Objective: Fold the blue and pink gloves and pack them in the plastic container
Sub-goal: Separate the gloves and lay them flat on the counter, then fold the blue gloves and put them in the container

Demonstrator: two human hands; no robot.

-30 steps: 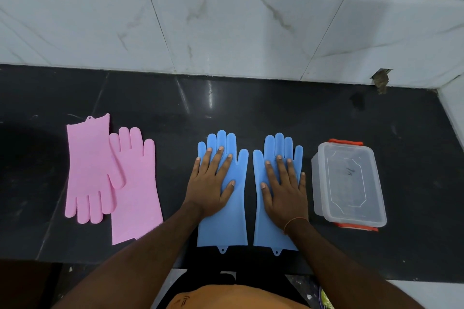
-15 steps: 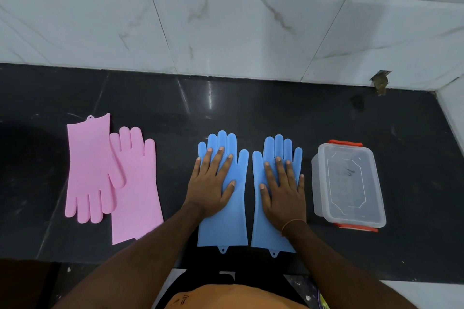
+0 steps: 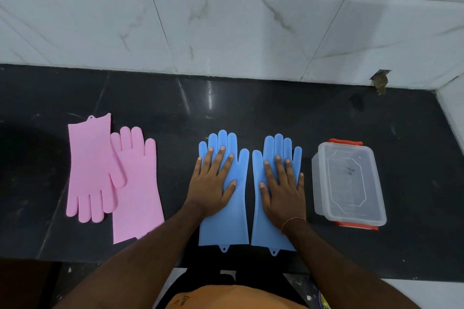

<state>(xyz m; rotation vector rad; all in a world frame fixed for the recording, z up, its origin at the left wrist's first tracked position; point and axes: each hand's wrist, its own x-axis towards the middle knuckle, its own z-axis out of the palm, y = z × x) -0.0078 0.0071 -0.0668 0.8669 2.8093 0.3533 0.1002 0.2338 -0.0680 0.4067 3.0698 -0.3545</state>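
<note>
Two blue gloves lie flat side by side on the black counter, fingers pointing at the wall. My left hand [image 3: 213, 183] rests palm down with spread fingers on the left blue glove [image 3: 224, 223]. My right hand [image 3: 282, 188] lies the same way on the right blue glove [image 3: 259, 221]. Neither hand grips anything. Two pink gloves overlap at the left: one pink glove [image 3: 90, 163] has its fingers toward me, the other pink glove [image 3: 136, 198] points its fingers at the wall. A clear plastic container [image 3: 349, 183] with orange clips and its lid on stands to the right of my right hand.
The black stone counter [image 3: 251, 108] ends at a white marble-tiled wall [image 3: 226, 27] behind and a wall corner at the far right. Its front edge runs just below the glove cuffs. My orange shirt shows at the bottom.
My right hand and the right blue glove under it have slid slightly left, away from the container. The left hand and pink gloves are unchanged.
</note>
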